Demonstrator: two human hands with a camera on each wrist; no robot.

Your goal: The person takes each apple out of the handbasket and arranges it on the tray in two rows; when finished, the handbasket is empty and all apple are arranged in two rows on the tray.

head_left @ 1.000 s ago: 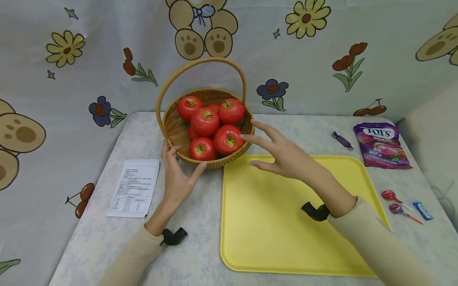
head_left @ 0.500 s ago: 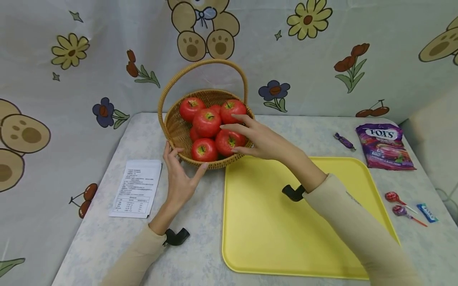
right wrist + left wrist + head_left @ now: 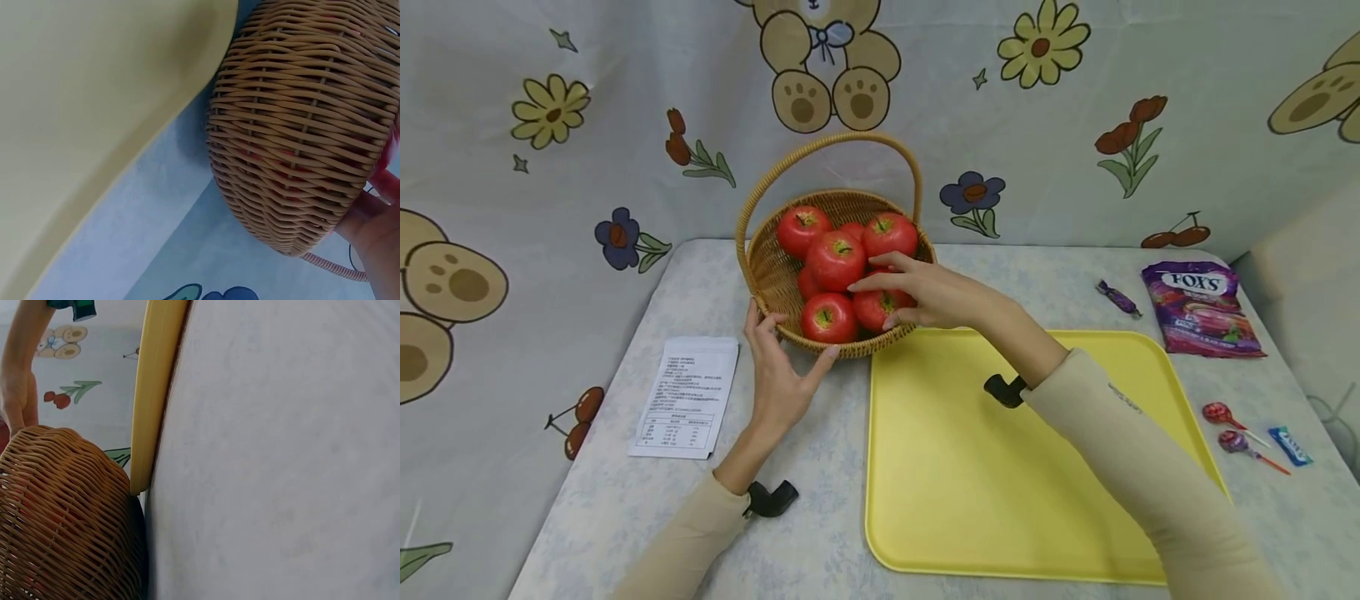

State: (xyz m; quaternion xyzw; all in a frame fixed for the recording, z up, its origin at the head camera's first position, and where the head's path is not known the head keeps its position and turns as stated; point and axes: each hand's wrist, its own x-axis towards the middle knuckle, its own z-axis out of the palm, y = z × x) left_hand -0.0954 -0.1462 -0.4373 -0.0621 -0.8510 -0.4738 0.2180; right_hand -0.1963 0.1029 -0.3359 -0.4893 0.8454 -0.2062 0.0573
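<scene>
My right hand (image 3: 936,293) reaches over the front right rim of a wicker basket (image 3: 767,267) filled with several red apples. Its fingers and thumb close round the front right apple (image 3: 872,310), which is partly hidden beneath them. At the basket's left front, my left hand (image 3: 784,387) holds the rim, fingertips over the edge and thumb against the front side. In the right wrist view the right hand (image 3: 378,234) shows beside the basket wall (image 3: 294,125). From the left wrist the basket (image 3: 69,519) is seen from outside; the left hand is not visible there.
A yellow tray (image 3: 970,500) lies under the right forearm. A printed white packet (image 3: 688,396) lies at left. On the right are a purple candy bag (image 3: 1202,308), a wrapped candy (image 3: 1118,298), two lollipops (image 3: 1232,440) and a small blue packet (image 3: 1290,446).
My right hand has moved left from beside the basket and come down onto the front right apple. The left hand has kept its place at the rim.
</scene>
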